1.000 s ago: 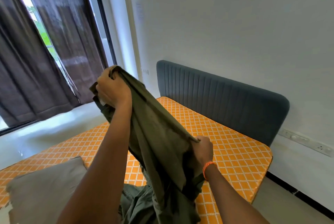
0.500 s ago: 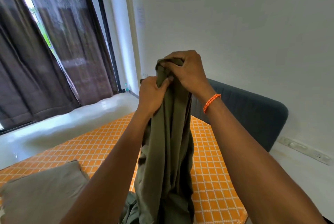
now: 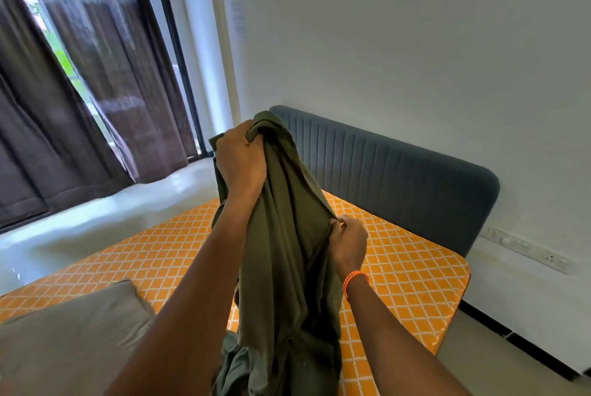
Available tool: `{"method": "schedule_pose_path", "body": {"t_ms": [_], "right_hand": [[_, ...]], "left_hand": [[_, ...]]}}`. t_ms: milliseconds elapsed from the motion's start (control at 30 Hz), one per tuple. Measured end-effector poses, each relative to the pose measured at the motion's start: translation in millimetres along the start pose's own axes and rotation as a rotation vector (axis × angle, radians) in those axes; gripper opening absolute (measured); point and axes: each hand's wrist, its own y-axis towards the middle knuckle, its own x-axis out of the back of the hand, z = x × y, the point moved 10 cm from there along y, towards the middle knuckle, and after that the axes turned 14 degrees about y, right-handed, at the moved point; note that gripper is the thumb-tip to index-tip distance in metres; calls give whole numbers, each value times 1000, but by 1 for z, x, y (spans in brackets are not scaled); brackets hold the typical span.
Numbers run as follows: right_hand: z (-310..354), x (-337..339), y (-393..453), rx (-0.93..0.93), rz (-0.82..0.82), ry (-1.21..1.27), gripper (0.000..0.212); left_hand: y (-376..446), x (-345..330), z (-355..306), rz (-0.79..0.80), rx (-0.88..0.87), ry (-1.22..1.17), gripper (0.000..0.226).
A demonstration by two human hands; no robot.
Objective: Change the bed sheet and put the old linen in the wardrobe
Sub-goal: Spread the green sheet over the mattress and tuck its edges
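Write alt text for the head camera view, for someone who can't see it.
Two hands hold up an olive green sheet over a bed: the left hand grips its top, the right hand pinches an edge lower down. Below lie an orange lattice-patterned mattress, a grey pillow and a blue-grey headboard.

Left hand (image 3: 240, 161) raised, fist clenched; right hand (image 3: 348, 242) lower, fingers pinching; both arms extended.
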Motion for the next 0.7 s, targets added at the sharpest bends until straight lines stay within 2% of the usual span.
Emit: {"method": "schedule_pose_path", "body": {"t_ms": [133,267,400,567,633,700], "right_hand": [[15,13,4,-106,-139,208,25],[76,36,51,-19,-166,249,25],[178,52,98,159,-55,471,27],[360,97,104,631,27,581,25],[394,99,109,728,67,543,24],[394,90,122,695,113,514,22]], "left_hand": [[1,6,16,-41,102,45,48],[9,16,40,-62,248,116,44],[27,29,53,-67,349,168,37],[54,51,43,-87,372,184,41],[61,54,41,-62,384,167,45],[64,51,38,-11,361,128,49]]}}
